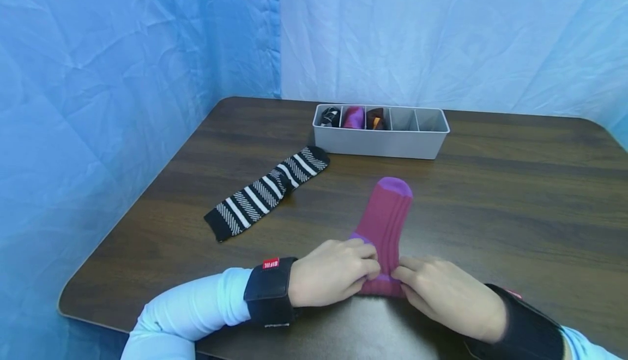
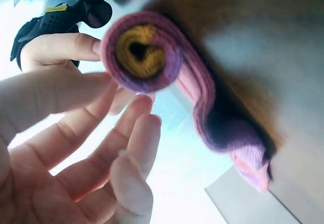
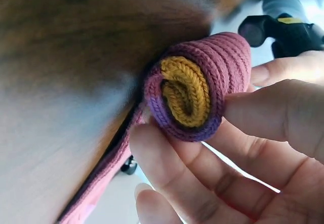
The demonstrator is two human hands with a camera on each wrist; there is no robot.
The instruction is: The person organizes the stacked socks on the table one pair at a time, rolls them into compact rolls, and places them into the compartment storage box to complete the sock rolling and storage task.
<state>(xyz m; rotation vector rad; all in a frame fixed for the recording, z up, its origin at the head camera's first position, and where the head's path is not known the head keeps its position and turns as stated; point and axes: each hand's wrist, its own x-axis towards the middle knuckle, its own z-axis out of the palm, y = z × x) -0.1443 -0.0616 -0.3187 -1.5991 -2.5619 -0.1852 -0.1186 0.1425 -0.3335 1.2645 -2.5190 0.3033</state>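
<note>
A dusty-pink ribbed sock [image 1: 385, 223] with purple toe and heel lies on the table, its toe pointing away. The near end is wound into a roll [image 3: 230, 64], and mustard-yellow knit shows at its core in both wrist views. My left hand [image 1: 333, 271] holds one end of this roll between thumb and fingers. At the opposite end, my right hand [image 1: 448, 294] pinches it with thumb and fingertips. The stretch of sock beyond the roll is still flat. To the left lies a black sock [image 1: 267, 193] with white and patterned stripes.
At the back of the table [image 1: 515, 202] stands a grey divided box [image 1: 378, 144]. Its three left compartments hold a black-and-white bundle [image 1: 330, 117], a pink-purple bundle [image 1: 354, 118] and a dark brown one with orange [image 1: 375, 119]. Blue sheeting [image 1: 147, 76] hangs behind and at the left.
</note>
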